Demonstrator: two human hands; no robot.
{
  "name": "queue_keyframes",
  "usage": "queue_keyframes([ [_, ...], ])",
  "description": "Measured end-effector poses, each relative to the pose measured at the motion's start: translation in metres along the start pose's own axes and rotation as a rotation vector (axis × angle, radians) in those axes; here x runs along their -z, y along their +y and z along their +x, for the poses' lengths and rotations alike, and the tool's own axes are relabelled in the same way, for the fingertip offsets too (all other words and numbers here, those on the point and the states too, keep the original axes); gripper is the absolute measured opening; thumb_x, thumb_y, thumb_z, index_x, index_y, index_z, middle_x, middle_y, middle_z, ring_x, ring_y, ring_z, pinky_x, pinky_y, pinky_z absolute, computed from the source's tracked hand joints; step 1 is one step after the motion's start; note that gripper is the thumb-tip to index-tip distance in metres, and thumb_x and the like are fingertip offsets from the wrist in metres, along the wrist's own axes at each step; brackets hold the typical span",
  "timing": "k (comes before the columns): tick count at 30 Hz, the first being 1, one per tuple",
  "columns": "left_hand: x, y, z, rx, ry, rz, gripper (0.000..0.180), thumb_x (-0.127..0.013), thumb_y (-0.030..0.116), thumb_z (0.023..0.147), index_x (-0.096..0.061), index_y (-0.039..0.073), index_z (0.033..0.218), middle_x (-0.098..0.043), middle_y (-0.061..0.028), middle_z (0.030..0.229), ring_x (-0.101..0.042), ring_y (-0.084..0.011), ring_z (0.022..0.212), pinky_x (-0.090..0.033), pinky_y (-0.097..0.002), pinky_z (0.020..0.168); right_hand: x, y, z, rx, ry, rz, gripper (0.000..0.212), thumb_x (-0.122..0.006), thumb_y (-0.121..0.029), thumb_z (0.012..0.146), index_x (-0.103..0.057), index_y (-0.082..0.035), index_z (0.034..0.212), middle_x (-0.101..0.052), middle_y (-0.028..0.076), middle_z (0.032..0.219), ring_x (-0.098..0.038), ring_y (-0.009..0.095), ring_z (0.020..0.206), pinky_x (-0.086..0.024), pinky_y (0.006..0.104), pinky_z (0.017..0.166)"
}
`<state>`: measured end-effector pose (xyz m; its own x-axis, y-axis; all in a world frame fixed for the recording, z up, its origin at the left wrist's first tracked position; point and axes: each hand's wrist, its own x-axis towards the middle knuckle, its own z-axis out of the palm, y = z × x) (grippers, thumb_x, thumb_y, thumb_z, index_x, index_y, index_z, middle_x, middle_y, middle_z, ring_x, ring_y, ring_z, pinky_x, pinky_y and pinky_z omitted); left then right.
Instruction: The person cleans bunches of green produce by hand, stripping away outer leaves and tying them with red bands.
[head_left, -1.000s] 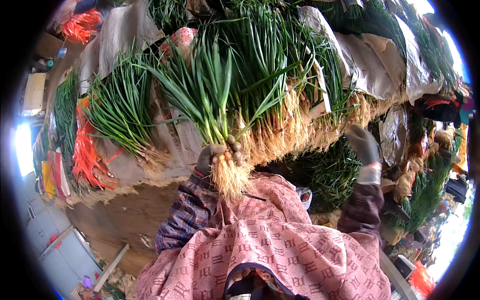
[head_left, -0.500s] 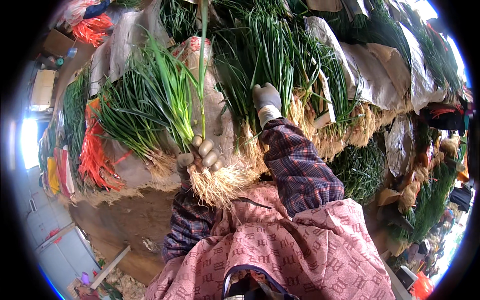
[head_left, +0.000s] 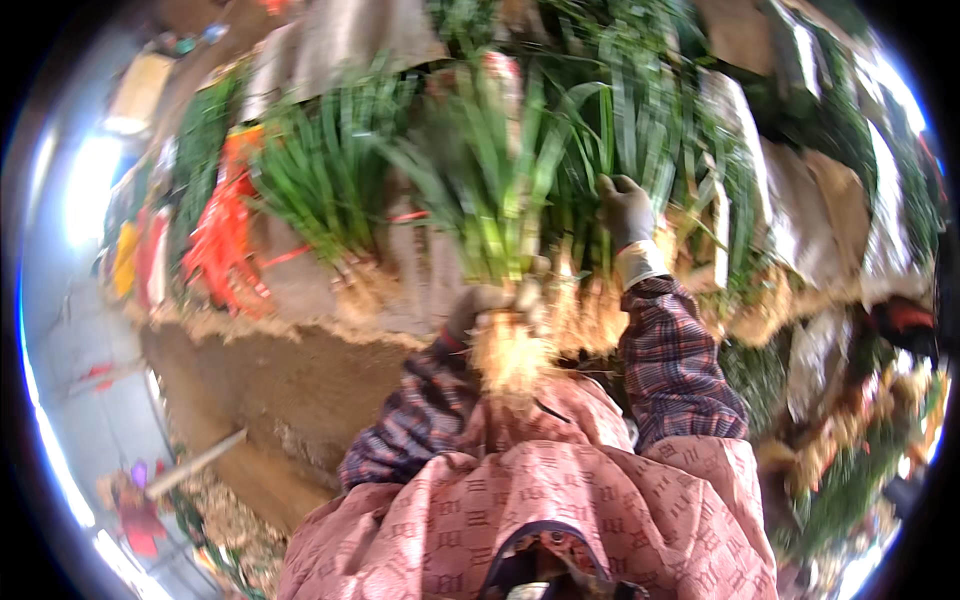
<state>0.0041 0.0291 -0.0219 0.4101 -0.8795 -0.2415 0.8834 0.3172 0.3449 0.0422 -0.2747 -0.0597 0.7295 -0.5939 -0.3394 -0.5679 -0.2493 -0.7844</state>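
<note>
My gloved left hand (head_left: 478,308) is closed around the lower stalks of a bunch of green garlic (head_left: 490,190), just in front of my apron. Its long flat leaves fan upward, and its pale stringy roots (head_left: 512,355) hang below the fingers. My gloved right hand (head_left: 628,212) is curled among the leaves of the green garlic heap (head_left: 640,120) to the right; whatever it grips is hidden. Left of the held bunch, a smaller bunch (head_left: 325,190) lies with its roots toward me. Motion blurs the fingers.
Orange-red plastic strips (head_left: 225,240) hang at the left of the work surface. Pale sacking sheets (head_left: 340,45) lie behind and between the piles. More greens are heaped at the right (head_left: 845,490). A brown board (head_left: 260,390) lies at the near left.
The held bunch and my left hand are farther right in view, as is my right hand. The lone long stalk upright beside the bunch no longer stands out. The whole view has shifted and blurred.
</note>
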Motion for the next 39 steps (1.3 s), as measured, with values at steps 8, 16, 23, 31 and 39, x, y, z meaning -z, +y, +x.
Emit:
queue_keyframes([
  [8,-0.034,-0.007,0.052,-0.037,-0.012,-0.140,0.071,-0.061,0.017,0.083,-0.030,-0.006,0.143,-0.056,-0.0061,0.086,-0.063,-0.0253,0.083,-0.055,-0.0383,0.077,0.157,0.010,-0.078,-0.081,-0.016,0.470,0.020,-0.062,-0.021,0.094,-0.067,-0.002,0.100,-0.055,-0.003,0.062,-0.041,0.002,0.045,-0.030,0.0181,0.039],
  [16,0.000,-0.031,0.061,0.111,0.064,-0.162,0.052,-0.060,0.015,0.086,-0.045,-0.006,0.131,-0.062,-0.0074,0.091,-0.063,-0.0268,0.094,-0.055,-0.0434,0.087,0.317,0.231,-0.123,-0.155,0.735,-0.782,0.031,-0.058,-0.034,0.095,-0.064,-0.005,0.105,-0.061,0.007,0.066,-0.058,0.012,0.061,-0.042,0.0245,0.049],
  [23,-0.006,-0.028,0.054,-0.002,0.033,-0.213,0.040,-0.060,0.010,0.078,-0.057,0.001,0.117,-0.066,-0.0115,0.095,-0.064,-0.0329,0.101,-0.048,-0.0508,0.097,0.079,0.031,-0.113,-0.120,-0.193,-0.557,0.039,-0.058,-0.046,0.090,-0.071,-0.009,0.096,-0.070,0.009,0.077,-0.067,0.022,0.070,-0.052,0.0374,0.065],
  [31,-0.034,-0.033,0.048,-0.060,0.236,-0.086,0.039,-0.063,0.013,0.079,-0.055,-0.003,0.114,-0.059,-0.0223,0.119,-0.057,-0.0367,0.112,-0.045,-0.0520,0.101,0.074,0.040,-0.100,0.005,-0.128,-0.214,0.034,-0.060,-0.040,0.089,-0.069,-0.007,0.088,-0.066,0.010,0.068,-0.063,0.019,0.061,-0.048,0.0330,0.058],
  [39,-0.033,-0.021,0.037,0.136,0.287,0.121,0.039,-0.065,0.015,0.079,-0.058,-0.005,0.111,-0.063,-0.0039,0.071,-0.061,-0.0127,0.058,-0.055,-0.0248,0.062,0.043,0.016,-0.112,-0.128,-0.703,0.795,0.030,-0.055,-0.030,0.098,-0.065,-0.003,0.110,-0.067,0.003,0.101,-0.060,0.012,0.090,-0.049,0.0268,0.079],
])
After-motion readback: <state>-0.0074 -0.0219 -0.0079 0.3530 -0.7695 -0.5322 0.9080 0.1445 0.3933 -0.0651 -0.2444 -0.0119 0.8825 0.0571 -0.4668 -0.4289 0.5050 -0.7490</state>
